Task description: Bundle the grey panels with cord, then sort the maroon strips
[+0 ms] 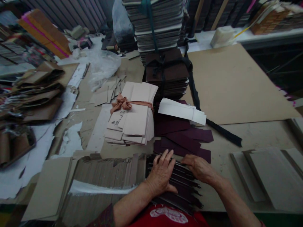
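My left hand (161, 175) lies over a row of dark brown, thin pieces (181, 186) at the front edge of the table, its fingers stretched out and its thumb apart. At the far right corner of that row, the fingers of my right hand (199, 167) are bent around the edge of a dark piece; their tips are partly hidden. To the left of the dark row, and touching it, stands a long row of grey-brown boards (101, 173) on edge, with a white band (99, 188) across it. Just beyond my hands lie loose maroon strips (187, 138).
A bundle of pale cards (136, 119) tied with a rust-coloured ribbon is ahead. Behind it stand a tied dark brown stack (167, 71) and a tall stack (158, 25). White strips (182, 111) lie on the maroon ones. Grey boards (274, 176) lie at right, folded brown pieces (42, 94) at left.
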A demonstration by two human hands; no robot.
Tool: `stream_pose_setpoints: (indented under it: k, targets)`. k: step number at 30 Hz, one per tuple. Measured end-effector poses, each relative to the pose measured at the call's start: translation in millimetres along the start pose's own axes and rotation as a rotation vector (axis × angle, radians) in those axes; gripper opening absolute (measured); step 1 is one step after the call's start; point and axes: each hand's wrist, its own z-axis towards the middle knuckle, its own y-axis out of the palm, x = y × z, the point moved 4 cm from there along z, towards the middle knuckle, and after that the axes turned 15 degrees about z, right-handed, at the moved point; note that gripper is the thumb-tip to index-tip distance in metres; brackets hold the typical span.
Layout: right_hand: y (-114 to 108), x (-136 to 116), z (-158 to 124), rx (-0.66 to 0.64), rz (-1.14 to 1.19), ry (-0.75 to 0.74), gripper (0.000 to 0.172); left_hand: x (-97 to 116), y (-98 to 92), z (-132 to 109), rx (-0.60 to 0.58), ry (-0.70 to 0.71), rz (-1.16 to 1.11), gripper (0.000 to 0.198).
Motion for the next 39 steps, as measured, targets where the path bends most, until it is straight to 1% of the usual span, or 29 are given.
stream_pose_setpoints:
  k: [3, 4, 5, 6, 8, 9, 10, 11, 14, 16, 17, 20, 21, 22, 25, 27, 29, 31, 33, 34, 35, 36, 38, 39]
  targets:
    - [-3.3, -7.8, 0.2, -0.089, 0.178, -0.046, 0.042, 0.9, -9.3, 10.7, -0.056, 0.023, -0.063, 0.104]
    - [-6.9, -7.5, 2.1, -0.099, 0.217, -0.058, 0.040, 0.7, -11.0, 13.8, -0.076, 0.027, -0.084, 0.099]
    - [-12.8, -4.9, 5.4, -0.055, 0.204, -0.056, 0.036, 0.3, -12.2, 16.3, -0.091, 0.026, -0.097, 0.097]
    - [-20.9, 0.2, 9.8, 0.044, 0.141, -0.033, 0.031, -0.1, -12.9, 18.1, -0.099, 0.025, -0.102, 0.097]
    - [-39.1, 13.4, 18.9, 0.334, -0.067, 0.062, 0.025, -0.5, -13.5, 19.8, -0.103, 0.030, -0.105, 0.101]
    - [-46.0, 19.8, 22.9, 0.469, -0.168, 0.119, 0.027, -0.6, -13.5, 19.9, -0.103, 0.031, -0.107, 0.103]
    - [-49.9, 25.8, 26.9, 0.560, -0.240, 0.173, 0.032, -0.7, -13.4, 19.6, -0.106, 0.030, -0.111, 0.104]
    - [-50.8, 31.4, 31.1, 0.605, -0.276, 0.219, 0.036, -0.7, -13.2, 19.2, -0.112, 0.031, -0.115, 0.102]
    - [-45.9, 43.0, 40.1, 0.639, -0.306, 0.305, 0.044, -0.9, -12.2, 17.9, -0.129, 0.026, -0.135, 0.096]
    - [-42.2, 47.0, 41.1, 0.621, -0.295, 0.335, 0.040, -1.7, -9.9, 17.0, -0.134, 0.020, -0.148, 0.095]
    - [-40.7, 48.0, 40.3, 0.593, -0.280, 0.338, 0.035, -2.3, -7.8, 16.4, -0.132, 0.017, -0.151, 0.095]
    - [-37.7, 45.7, 33.0, 0.451, -0.229, 0.297, 0.011, -3.7, 0.8, 13.3, -0.107, 0.030, -0.139, 0.102]
    - [-36.9, 43.0, 29.0, 0.405, -0.218, 0.277, 0.006, -3.9, 3.7, 12.0, -0.090, 0.040, -0.125, 0.105]
    - [-36.1, 39.6, 24.6, 0.370, -0.211, 0.261, 0.005, -4.0, 6.1, 10.7, -0.068, 0.050, -0.107, 0.108]
    - [-28.2, 25.9, 13.1, 0.275, -0.220, 0.228, 0.015, -3.7, 8.9, 8.3, -0.003, 0.069, -0.041, 0.114]
    - [-16.5, 16.4, 9.6, 0.166, -0.229, 0.203, 0.025, -3.3, 6.7, 9.3, 0.014, 0.075, -0.006, 0.115]
    - [-4.7, 9.1, 8.4, 0.052, -0.209, 0.163, 0.036, -2.6, 2.4, 12.5, 0.002, 0.097, 0.002, 0.111]
    - [1.0, 5.5, 8.3, -0.020, -0.105, 0.103, 0.045, -1.3, -2.1, 16.4, -0.029, 0.139, -0.026, 0.104]
    - [-2.6, 6.7, 8.7, -0.030, 0.054, 0.027, 0.048, -0.9, -4.8, 19.2, -0.064, 0.156, -0.059, 0.101]
    - [-8.8, 9.9, 9.3, 0.017, 0.118, -0.008, 0.045, -1.1, -5.1, 19.8, -0.075, 0.153, -0.068, 0.100]
    - [-17.7, 15.1, 10.0, 0.118, 0.141, -0.028, 0.041, -1.4, -4.9, 19.7, -0.079, 0.145, -0.073, 0.100]
    - [-28.0, 22.3, 10.6, 0.258, 0.113, -0.026, 0.037, -1.6, -4.1, 18.9, -0.075, 0.138, -0.077, 0.099]
    - [-45.5, 39.1, 11.5, 0.543, -0.041, 0.053, 0.035, -1.4, -1.6, 16.3, -0.053, 0.144, -0.102, 0.097]
    - [-50.1, 47.2, 12.9, 0.635, -0.120, 0.112, 0.038, -1.2, -0.3, 14.8, -0.040, 0.147, -0.121, 0.098]
